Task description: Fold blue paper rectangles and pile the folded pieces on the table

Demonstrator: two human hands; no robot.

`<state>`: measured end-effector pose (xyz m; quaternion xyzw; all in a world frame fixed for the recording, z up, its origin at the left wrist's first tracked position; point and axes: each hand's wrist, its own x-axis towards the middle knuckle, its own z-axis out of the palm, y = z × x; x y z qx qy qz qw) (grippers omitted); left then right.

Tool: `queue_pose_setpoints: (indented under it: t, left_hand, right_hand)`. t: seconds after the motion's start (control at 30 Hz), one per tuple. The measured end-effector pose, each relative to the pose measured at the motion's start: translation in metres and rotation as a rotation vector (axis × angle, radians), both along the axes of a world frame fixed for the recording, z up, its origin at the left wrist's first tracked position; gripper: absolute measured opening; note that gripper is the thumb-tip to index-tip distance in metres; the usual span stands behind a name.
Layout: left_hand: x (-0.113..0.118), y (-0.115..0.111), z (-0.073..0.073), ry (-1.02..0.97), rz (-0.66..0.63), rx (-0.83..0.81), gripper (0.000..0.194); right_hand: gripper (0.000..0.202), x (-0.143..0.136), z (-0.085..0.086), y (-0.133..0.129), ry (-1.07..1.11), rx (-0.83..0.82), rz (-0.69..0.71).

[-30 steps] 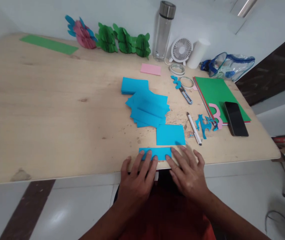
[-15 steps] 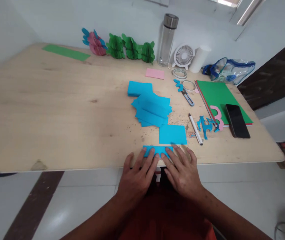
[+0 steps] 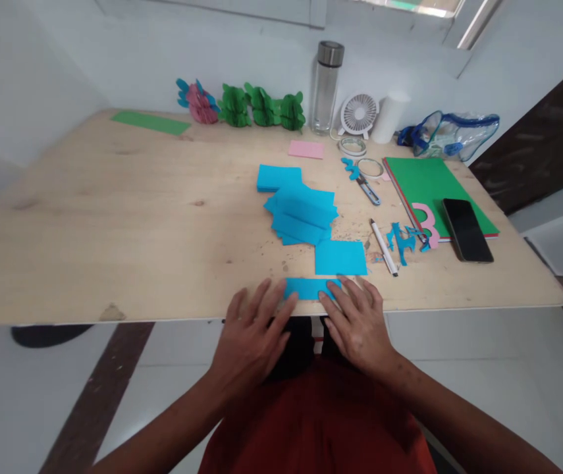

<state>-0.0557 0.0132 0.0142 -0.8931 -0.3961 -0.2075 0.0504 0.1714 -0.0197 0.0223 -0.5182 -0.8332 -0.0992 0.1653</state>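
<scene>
A narrow blue paper strip [image 3: 307,288] lies flat at the table's front edge. My left hand [image 3: 254,329] rests on its left end, fingers spread. On its right end lie the fingertips of my right hand [image 3: 357,319], also apart. Just beyond the strip is a blue paper rectangle [image 3: 341,257]. Farther back, several blue papers [image 3: 301,214] overlap in a loose pile, with a neat blue stack [image 3: 279,178] behind them. To the right are a white pen [image 3: 384,247] and blue paper scraps [image 3: 402,243].
A cutter [image 3: 369,189], tape rolls [image 3: 353,146], green sheets [image 3: 424,181] and a phone [image 3: 467,230] lie on the right. Along the wall stand a bottle [image 3: 325,95], a fan [image 3: 359,114] and green paper shapes [image 3: 262,106]. Pink paper [image 3: 305,149] lies before the bottle.
My left hand has slid left along the strip, uncovering more of its middle. My right hand stays on the right end. The camera view has shifted slightly.
</scene>
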Motion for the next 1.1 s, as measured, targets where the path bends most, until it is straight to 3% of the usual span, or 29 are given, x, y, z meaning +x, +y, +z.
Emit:
queue_pose_setpoints:
  t: [0.2, 0.57, 0.7, 0.87, 0.93, 1.1]
  left_hand:
    - [0.027, 0.0, -0.005, 0.014, -0.115, -0.009, 0.046]
    - [-0.009, 0.005, -0.015, -0.039, -0.056, 0.072, 0.041]
    - [-0.005, 0.003, -0.016, -0.068, -0.031, 0.082, 0.041]
    - [-0.008, 0.004, -0.023, -0.027, -0.032, 0.128, 0.041]
    - [-0.009, 0.004, -0.026, -0.01, -0.03, 0.138, 0.041]
    - [-0.008, 0.002, -0.023, -0.057, -0.031, 0.112, 0.043]
  right_hand:
    - [0.038, -0.003, -0.002, -0.001, 0.016, 0.023, -0.032]
    - [0.038, 0.028, 0.0, -0.014, -0.032, 0.063, -0.064]
    - [0.039, 0.006, 0.007, -0.01, 0.007, 0.072, -0.073]
    - [0.043, -0.031, 0.001, 0.006, 0.01, 0.046, 0.027]
    - [0.04, -0.026, -0.001, 0.005, -0.003, 0.055, 0.044]
    - [0.036, 0.018, 0.002, -0.014, -0.055, 0.085, -0.043]
